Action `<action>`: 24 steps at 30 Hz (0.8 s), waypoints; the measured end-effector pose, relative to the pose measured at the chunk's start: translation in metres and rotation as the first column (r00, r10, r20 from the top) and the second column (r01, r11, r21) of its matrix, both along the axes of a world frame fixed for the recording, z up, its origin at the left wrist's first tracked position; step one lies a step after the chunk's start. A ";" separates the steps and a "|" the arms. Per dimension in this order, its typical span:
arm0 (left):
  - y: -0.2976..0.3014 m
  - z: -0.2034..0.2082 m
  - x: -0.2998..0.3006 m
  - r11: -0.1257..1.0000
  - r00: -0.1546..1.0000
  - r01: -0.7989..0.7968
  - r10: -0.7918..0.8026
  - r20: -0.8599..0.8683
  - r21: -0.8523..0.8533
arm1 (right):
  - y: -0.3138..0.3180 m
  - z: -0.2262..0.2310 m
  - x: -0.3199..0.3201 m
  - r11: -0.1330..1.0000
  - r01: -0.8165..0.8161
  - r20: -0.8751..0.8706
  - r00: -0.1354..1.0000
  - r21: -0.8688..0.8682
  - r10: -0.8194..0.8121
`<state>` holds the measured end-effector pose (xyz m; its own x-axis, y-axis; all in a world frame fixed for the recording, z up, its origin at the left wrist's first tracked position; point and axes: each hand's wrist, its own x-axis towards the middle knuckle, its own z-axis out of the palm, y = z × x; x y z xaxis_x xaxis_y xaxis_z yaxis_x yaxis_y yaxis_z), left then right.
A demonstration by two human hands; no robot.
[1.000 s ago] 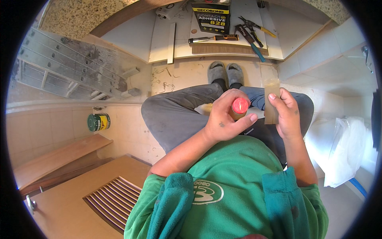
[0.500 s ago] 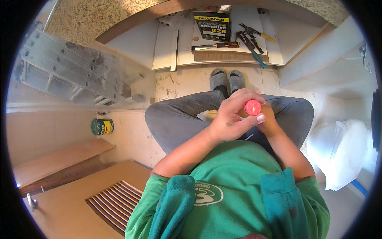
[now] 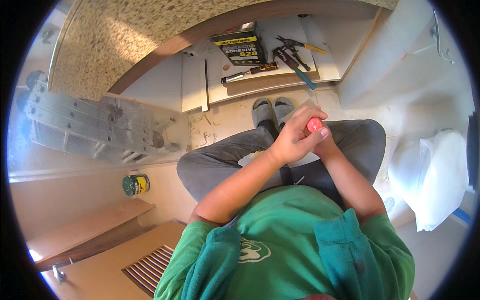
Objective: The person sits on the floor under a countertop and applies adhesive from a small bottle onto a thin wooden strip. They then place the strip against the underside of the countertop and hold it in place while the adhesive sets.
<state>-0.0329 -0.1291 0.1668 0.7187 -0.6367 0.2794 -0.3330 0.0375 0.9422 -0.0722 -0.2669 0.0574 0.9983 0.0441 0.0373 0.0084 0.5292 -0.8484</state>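
Note:
Over my lap my two hands meet. My left hand (image 3: 296,136) is closed round a red round-ended thing (image 3: 314,124); only its end shows, between thumb and forefinger, so its kind stays hidden. Close against it is my right hand (image 3: 326,142), largely covered by the left, with its fingers out of sight. A thin brownish flat edge (image 3: 296,107) sticks out past my left knuckles. Below the hands a pale flat piece (image 3: 304,159) shows between my thighs; whether the two are one piece I cannot tell.
Ahead on the cabinet base lie a black adhesive can (image 3: 241,47), a chisel (image 3: 250,72), a hammer (image 3: 294,67) and snips (image 3: 302,46). A speckled countertop (image 3: 100,47) overhangs them. Left are a ladder (image 3: 90,127), a green can (image 3: 135,184) and a louvred door (image 3: 100,240); right, a white plastic bag (image 3: 430,175).
My view has shifted, so the cabinet and countertop sit differently in it. Both hands stay together round the red-ended thing; the brownish flat edge and pale piece now show more.

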 end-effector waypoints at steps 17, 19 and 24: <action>-0.041 -0.018 0.013 0.986 0.986 0.150 -0.155 0.067 0.076 | -0.034 -0.050 0.008 0.561 0.366 0.364 0.923 -0.742 -0.121; -0.042 -0.020 0.015 0.986 0.987 0.152 -0.155 0.052 0.064 | -0.033 -0.047 0.008 0.530 0.402 0.391 0.910 -0.746 -0.140; -0.047 -0.018 0.009 0.993 0.996 0.089 -0.090 0.010 0.081 | -0.032 -0.017 0.002 0.663 0.371 0.329 0.924 -0.650 -0.195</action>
